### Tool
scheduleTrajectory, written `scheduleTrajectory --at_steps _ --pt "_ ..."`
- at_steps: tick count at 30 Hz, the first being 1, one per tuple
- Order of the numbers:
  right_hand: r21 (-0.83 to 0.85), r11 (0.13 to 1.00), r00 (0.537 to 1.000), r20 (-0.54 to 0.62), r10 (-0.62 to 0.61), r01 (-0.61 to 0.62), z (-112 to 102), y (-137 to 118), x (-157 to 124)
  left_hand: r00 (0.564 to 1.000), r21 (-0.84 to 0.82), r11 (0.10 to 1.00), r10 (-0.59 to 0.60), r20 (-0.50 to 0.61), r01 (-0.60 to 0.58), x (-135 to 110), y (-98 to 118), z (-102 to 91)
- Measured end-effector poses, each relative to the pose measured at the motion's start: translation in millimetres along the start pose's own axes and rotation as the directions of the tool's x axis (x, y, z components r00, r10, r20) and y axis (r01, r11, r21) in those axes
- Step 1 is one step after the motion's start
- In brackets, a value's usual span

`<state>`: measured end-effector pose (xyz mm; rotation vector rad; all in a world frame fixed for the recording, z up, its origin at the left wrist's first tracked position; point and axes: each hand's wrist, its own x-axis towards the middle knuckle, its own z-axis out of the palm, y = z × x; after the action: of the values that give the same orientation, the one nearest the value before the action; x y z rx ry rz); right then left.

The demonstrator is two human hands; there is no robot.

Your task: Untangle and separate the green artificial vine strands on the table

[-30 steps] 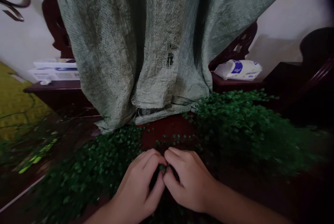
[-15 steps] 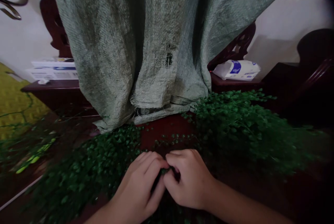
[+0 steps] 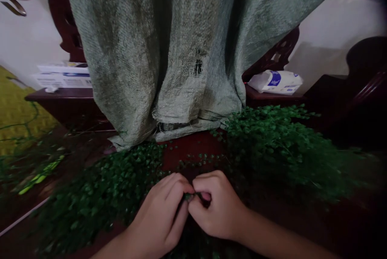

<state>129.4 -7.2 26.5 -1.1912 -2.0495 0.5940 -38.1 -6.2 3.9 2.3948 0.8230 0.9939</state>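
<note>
My left hand (image 3: 165, 210) and my right hand (image 3: 217, 202) meet at the bottom centre, fingers curled, both closed. Between their fingertips they pinch a thin green plant stem (image 3: 188, 197), its ends mostly hidden by the fingers. To the left spreads a heap of small-leaved green plant strands (image 3: 99, 194), partly behind my left hand. Another leafy green pile (image 3: 278, 146) lies to the right, beyond my right hand. A few small sprigs (image 3: 202, 158) cross the dark red surface (image 3: 192, 146) just past my fingers.
A grey-green woven sack (image 3: 193, 90) with a small torn hole hangs in front. Behind it, dark wooden furniture carries a white-and-blue pack (image 3: 276, 82) at right and white boxes (image 3: 65, 77) at left. A bright yellow-green tool-like object (image 3: 40, 176) lies at far left.
The hands stay together on the stem, with the right fingers slightly shifted so that more of it shows between them. The view has moved a little; the piles look unchanged.
</note>
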Motion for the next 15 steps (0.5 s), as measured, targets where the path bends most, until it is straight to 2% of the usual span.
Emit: scheduleTrajectory --at_steps 4,15 --pt "-0.237 0.968 0.996 -0.03 -0.086 0.076 0.3 2.0 -3.4 0.999 -0.001 1.0 -0.022 0.049 0.022 0.3 -0.8 -0.2" --pt "-0.34 0.939 0.999 -0.004 -0.052 0.048 3.2 0.9 -6.4 0.996 0.053 0.999 0.002 0.093 -0.007 -1.7 -3.4 3.6"
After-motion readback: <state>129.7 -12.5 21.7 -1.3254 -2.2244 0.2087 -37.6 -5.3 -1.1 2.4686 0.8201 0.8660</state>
